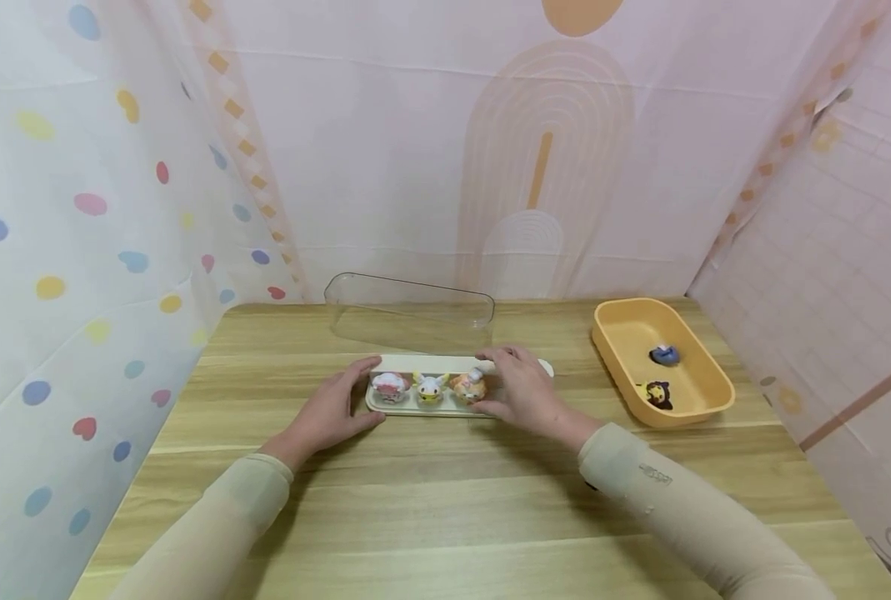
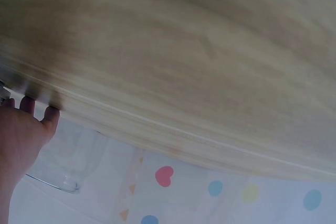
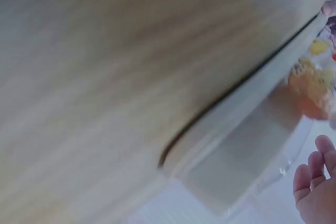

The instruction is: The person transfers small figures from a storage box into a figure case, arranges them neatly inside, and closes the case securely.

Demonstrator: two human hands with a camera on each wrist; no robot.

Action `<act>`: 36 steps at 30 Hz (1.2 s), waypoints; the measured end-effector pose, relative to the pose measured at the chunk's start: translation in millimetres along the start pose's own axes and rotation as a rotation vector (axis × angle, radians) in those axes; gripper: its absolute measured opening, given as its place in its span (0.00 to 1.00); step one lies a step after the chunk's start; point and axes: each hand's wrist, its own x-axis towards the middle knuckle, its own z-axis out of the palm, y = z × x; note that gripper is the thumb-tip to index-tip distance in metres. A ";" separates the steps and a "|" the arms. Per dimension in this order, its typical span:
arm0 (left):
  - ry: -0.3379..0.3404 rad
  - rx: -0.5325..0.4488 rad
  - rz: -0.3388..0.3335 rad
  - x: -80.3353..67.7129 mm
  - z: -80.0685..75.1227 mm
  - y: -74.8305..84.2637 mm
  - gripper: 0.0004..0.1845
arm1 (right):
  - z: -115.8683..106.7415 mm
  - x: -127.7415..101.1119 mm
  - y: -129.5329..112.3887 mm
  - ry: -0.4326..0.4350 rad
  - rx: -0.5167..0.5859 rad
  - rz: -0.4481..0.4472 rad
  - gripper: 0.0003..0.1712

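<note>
A white display tray (image 1: pixel 418 411) lies on the table with three small figurines in a row: a pink-and-white one (image 1: pixel 390 387), a white-and-yellow one with pointed ears (image 1: pixel 430 389) and an orange-and-cream one (image 1: pixel 468 386). My left hand (image 1: pixel 332 410) holds the tray's left end, thumb at the front edge and fingers behind. Over the right end hovers my right hand (image 1: pixel 529 390), its thumb and fingers spread around the orange figurine. In the right wrist view, visible fingers (image 3: pixel 316 169) stand apart from that figurine. A white strip (image 1: pixel 430 364) runs along the tray's back.
Behind the tray stands a clear cover (image 1: pixel 411 312). To the right, a yellow-orange bin (image 1: pixel 613 354) holds a blue piece (image 1: pixel 664 356) and a dark-and-yellow figurine (image 1: pixel 657 393). The wooden table (image 1: pixel 415 517) backs onto patterned cloth (image 1: pixel 385 167).
</note>
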 end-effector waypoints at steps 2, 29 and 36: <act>0.003 0.004 -0.003 -1.3 -0.7 -1.3 0.51 | -10.1 -1.1 2.2 0.000 0.007 0.006 0.50; 0.012 0.007 -0.009 -6.8 -2.1 -2.3 0.51 | -158.5 -51.5 181.0 -0.314 -0.199 0.400 0.27; 0.016 0.002 0.007 -4.7 1.8 -1.5 0.51 | -140.3 -55.7 191.9 -0.407 -0.280 0.457 0.21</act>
